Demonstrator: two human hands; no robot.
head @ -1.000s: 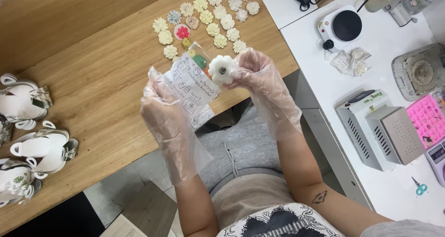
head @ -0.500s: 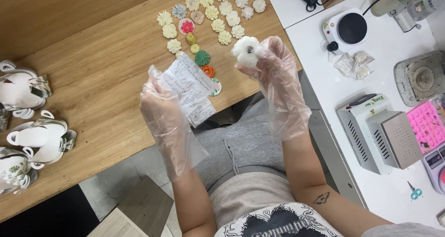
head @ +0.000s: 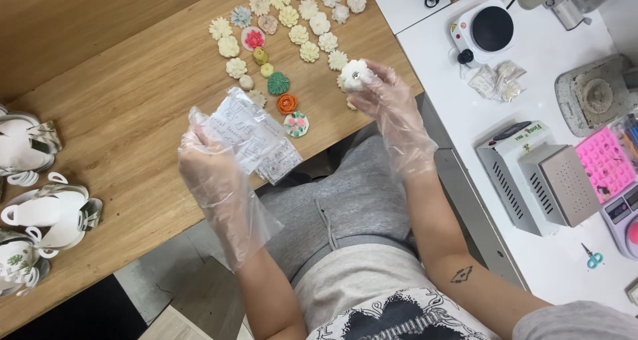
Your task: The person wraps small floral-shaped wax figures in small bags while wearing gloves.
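Both my hands wear loose clear plastic gloves. My left hand (head: 211, 170) holds a small clear printed plastic bag (head: 256, 138) above the near edge of the wooden table (head: 126, 101). My right hand (head: 389, 104) grips a white flower-shaped piece (head: 355, 74) and holds it just over the table, next to the rows of similar flower pieces. Several cream and white flowers (head: 299, 21) lie in rows there, with a green one (head: 278, 83), an orange one (head: 287, 103) and a pink one (head: 253, 39) among them.
White cups with saucers (head: 40, 210) stand at the table's left edge. On the white counter (head: 531, 94) to the right are a small hot plate (head: 488, 29), a grey box device (head: 538, 174), a pink mould (head: 605, 164), small scissors (head: 591, 257) and little bags (head: 495, 81).
My right hand has carried the white flower away from the bag, up and right to the rows of flowers on the table. My left hand keeps the bag and has lowered slightly.
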